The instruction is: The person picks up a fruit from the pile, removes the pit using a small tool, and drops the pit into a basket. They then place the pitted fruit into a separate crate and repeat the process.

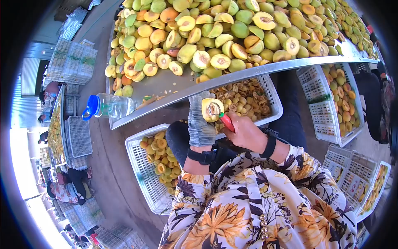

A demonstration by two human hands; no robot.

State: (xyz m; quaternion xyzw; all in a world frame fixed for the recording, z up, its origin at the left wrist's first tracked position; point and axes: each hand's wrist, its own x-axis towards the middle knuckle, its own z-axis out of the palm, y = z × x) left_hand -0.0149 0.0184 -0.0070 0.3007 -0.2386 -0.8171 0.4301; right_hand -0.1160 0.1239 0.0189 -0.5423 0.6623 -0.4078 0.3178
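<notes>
With the gloved left hand (200, 124), grips a halved fruit (211, 108), cut face up, just below the near edge of the table (166, 89). With the bare right hand (244, 133), clasps a red-handled tool (226, 121) and sets its metal loop against the hollow in that fruit. Wears a dark band on each wrist, below flowered sleeves.

Looks, judging from how things lie, well under way but far from finished. Shows a large heap of fruit (232, 33) on the table, many pieces already halved with the pit or hollow showing, many others whole and green. Shows, under the table's near edge and just beyond the hands, a white crate (274, 96) of brownish pits and scraps. Shows, below the table to the left, a second crate (137, 174) partly filled with cored halves, and below it to the right a third crate (327, 114) of yellow pieces.

Finds a clear bottle (110, 106) with a blue cap lying on its side at the table's near left corner.

Finds no readable writing, brand or label anywhere.
</notes>
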